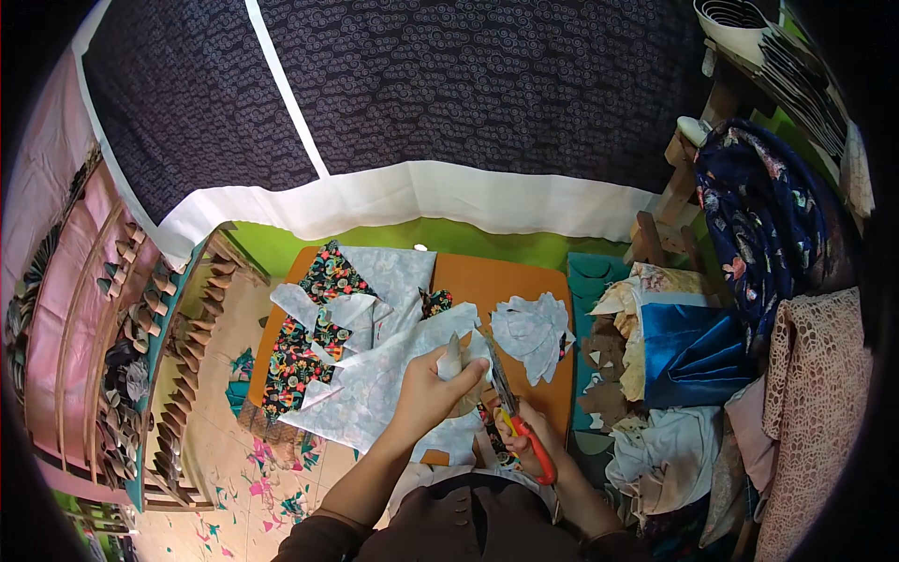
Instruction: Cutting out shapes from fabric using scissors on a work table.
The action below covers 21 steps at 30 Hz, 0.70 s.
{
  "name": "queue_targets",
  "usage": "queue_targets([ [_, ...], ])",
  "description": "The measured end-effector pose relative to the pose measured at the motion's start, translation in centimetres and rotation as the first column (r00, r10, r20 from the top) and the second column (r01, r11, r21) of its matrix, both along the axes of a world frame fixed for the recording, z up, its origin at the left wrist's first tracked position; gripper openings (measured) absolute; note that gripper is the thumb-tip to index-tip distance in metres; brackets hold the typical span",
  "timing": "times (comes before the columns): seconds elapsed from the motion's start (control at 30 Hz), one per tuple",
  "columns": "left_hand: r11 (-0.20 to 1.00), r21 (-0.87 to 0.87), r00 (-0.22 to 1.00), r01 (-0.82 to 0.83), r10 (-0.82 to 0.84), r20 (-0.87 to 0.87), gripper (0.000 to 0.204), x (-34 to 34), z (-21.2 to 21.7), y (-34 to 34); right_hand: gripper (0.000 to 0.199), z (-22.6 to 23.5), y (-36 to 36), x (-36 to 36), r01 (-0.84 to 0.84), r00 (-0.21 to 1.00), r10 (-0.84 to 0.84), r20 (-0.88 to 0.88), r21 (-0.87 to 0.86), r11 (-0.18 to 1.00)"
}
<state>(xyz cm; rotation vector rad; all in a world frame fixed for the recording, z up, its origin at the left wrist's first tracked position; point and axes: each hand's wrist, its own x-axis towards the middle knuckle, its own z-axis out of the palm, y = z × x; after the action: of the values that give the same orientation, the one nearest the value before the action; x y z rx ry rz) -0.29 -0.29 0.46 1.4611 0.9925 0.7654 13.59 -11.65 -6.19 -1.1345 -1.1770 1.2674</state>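
Observation:
My left hand (434, 386) is closed around a folded piece of pale fabric (465, 351), its thumb pressed on the top. A stiff-looking greyish piece stands up among its fingers; I cannot make out what it is. My right hand (526, 438) grips scissors (536, 457) with red and yellow handles. Their blades point away from me, beside the fabric's right edge. Under my hands spreads a larger cloth (361, 405), pale on one side, with a dark, colourful floral print (292, 367) on the other. Cut pale fabric pieces (532, 337) lie in a pile to the right.
An orange-brown table (473, 278) bears the cloth. Folded fabrics (688, 351) and draped textiles (815, 384) crowd the right side. Racks of pointed shoe-like pieces (192, 351) stand left. Coloured scraps (262, 482) litter the tiled floor, and a dark patterned curtain (487, 94) hangs beyond.

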Motion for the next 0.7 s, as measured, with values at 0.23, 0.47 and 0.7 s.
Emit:
queue_targets([
  [0.23,1.0,-0.025,1.0,0.015,-0.015,0.018,0.021,0.2,0.1,-0.1,0.075,0.5,0.0,-0.5,-0.05,0.908,-0.068,-0.414,-0.269,0.962],
  [0.47,0.991,0.081,0.991,-0.108,0.101,0.09,0.023,0.3,-0.8,-0.4,0.101,1.7,0.1,-1.0,-0.063,0.992,0.058,-0.109,-0.038,0.997],
  [0.7,0.99,0.1,0.992,-0.098,0.089,0.093,0.023,0.9,-0.9,-0.4,0.089,0.5,0.2,-0.7,-0.052,0.991,0.049,-0.124,-0.023,0.998],
])
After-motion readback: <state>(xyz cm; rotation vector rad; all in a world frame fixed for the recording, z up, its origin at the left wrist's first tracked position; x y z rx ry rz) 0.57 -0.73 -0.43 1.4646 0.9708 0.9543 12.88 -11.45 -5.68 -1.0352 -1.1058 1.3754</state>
